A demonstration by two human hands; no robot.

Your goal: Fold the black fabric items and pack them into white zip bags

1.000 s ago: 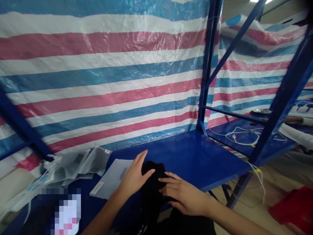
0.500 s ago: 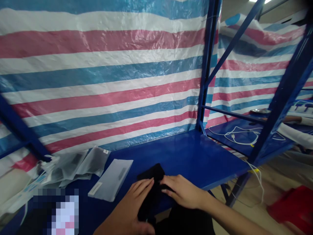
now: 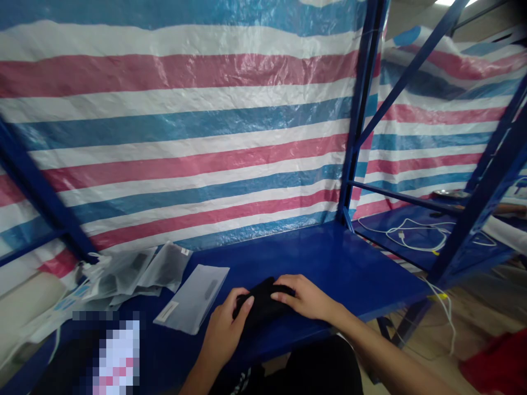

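A piece of folded black fabric point(image 3: 263, 303) lies near the front edge of the blue table; I cannot tell what kind of item it is. My left hand point(image 3: 226, 323) grips its left side, thumb on top and fingers curled over the far edge. On the other side, my right hand point(image 3: 307, 297) pinches the upper right edge, with part of the cloth between thumb and fingers. Just left of my left hand, a flat frosted plastic bag point(image 3: 192, 300) with a small pale label rests on the table.
Several frosted bags point(image 3: 140, 271) with dark contents are piled at the left, beside a power strip point(image 3: 68, 304). The blue table point(image 3: 313, 258) backs onto a striped plastic sheet point(image 3: 197, 120). Blue metal posts point(image 3: 357, 126) flank it. White cables point(image 3: 411, 233) lie on the neighbouring table, near a person's sleeve point(image 3: 506, 233).
The black fabric has gone from a narrow upright bundle to a wider shape lying across the table. My left hand has moved from its near side to its left end; my right hand still grips it.
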